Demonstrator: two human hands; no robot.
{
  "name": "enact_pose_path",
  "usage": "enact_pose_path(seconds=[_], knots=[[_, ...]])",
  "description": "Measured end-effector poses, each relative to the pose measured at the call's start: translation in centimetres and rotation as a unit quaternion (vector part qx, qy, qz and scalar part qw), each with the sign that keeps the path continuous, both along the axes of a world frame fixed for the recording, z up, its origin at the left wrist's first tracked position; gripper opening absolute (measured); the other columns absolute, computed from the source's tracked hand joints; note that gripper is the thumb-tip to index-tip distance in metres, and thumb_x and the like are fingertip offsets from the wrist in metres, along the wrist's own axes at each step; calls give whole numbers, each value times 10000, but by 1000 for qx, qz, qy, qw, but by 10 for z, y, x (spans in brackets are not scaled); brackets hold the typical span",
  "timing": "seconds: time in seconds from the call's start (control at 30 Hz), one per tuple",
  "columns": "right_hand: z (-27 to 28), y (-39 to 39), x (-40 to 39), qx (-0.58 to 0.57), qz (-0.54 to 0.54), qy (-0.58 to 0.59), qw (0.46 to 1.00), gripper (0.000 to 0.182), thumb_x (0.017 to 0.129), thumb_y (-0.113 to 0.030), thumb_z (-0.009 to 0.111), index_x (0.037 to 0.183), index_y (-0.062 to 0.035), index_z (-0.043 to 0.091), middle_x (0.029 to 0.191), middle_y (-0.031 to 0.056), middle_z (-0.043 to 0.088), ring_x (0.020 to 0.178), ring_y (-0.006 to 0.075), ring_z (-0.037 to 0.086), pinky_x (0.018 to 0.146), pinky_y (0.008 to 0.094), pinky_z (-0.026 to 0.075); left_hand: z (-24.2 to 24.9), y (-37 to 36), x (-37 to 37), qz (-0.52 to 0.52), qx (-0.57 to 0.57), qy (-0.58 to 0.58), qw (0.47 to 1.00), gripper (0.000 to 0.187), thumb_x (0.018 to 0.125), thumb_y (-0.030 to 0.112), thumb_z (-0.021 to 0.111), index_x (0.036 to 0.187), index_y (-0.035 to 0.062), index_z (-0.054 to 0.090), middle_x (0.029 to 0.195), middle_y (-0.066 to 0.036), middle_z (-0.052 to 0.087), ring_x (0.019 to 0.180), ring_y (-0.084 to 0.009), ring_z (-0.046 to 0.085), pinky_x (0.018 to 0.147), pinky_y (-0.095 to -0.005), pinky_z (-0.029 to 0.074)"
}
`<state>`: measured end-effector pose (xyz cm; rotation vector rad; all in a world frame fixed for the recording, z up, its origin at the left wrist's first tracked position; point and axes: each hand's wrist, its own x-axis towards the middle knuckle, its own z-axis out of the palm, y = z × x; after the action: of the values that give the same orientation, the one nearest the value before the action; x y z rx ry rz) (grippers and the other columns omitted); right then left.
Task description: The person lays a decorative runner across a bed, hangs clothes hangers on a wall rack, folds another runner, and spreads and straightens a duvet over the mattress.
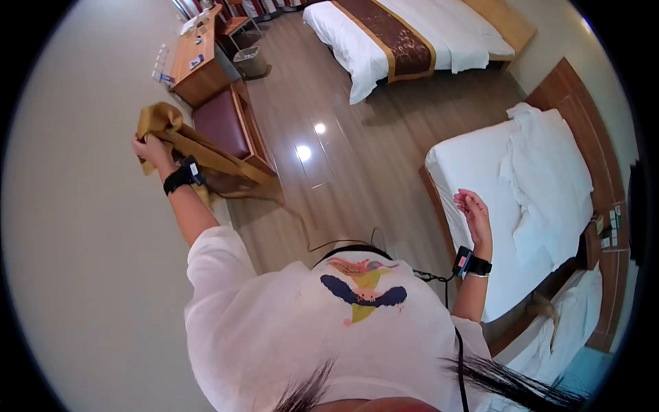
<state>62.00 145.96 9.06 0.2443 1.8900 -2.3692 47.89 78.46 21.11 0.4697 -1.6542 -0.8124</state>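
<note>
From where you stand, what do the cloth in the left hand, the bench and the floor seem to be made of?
Cloth: soft fabric, perhaps slightly satiny; it drapes in folds.
Bench: brown frame, likely wood; smooth, even maroon top, maybe leather or vinyl.
Floor: glossy wood or wood-look planks; streaks run along them and lights reflect.

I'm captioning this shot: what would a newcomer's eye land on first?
The gold-and-brown cloth gripped in the left hand, at the left beside the maroon bench top, likely stands out first. Next comes the colourful print on the white shirt, low in the middle. At the top, a brown runner crosses the white far bed.
</note>
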Motion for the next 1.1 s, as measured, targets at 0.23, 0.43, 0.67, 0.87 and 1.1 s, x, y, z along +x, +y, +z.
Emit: enact_pose_path(seconds=[0.23,0.43,0.67,0.87,1.1], knots=[[-11,1,-15,-25,-38,-46,998,233,806,-143,419,986,-11,486,892,67,544,802,112,513,716,215,392,-160,97,-127,-394,209,-102,889,208,710,105,507,876,-19,489,821,-82,505,753,-186,469,688,-273,376],[-39,33,-4,-56,-195,-71,977,223,803,-172,415,934,-20,512,850,63,560,769,117,521,672,216,388,-300,300,-119,-495,307,-386,715,163,785,158,444,884,69,537,840,-17,556,752,-108,520,604,-227,386],[-89,118,23,-62,-460,-90,881,213,783,-182,403,873,-38,532,803,58,568,732,117,522,639,219,383,-278,454,-161,-638,244,-415,601,141,779,176,459,862,88,533,830,-9,559,763,-105,524,621,-220,371],[-113,190,17,-133,-526,-121,831,204,775,-191,414,884,-48,509,792,41,541,730,116,500,623,222,371,-244,523,-221,-628,268,-406,607,139,785,152,433,848,84,537,811,-7,559,720,-93,510,626,-206,366],[-115,261,-25,-71,-534,-124,833,224,755,-225,420,860,-54,519,788,53,552,727,133,524,631,229,370,-222,581,-283,-573,500,-362,540,152,772,176,443,865,75,508,854,8,540,733,-76,480,620,-195,362]])
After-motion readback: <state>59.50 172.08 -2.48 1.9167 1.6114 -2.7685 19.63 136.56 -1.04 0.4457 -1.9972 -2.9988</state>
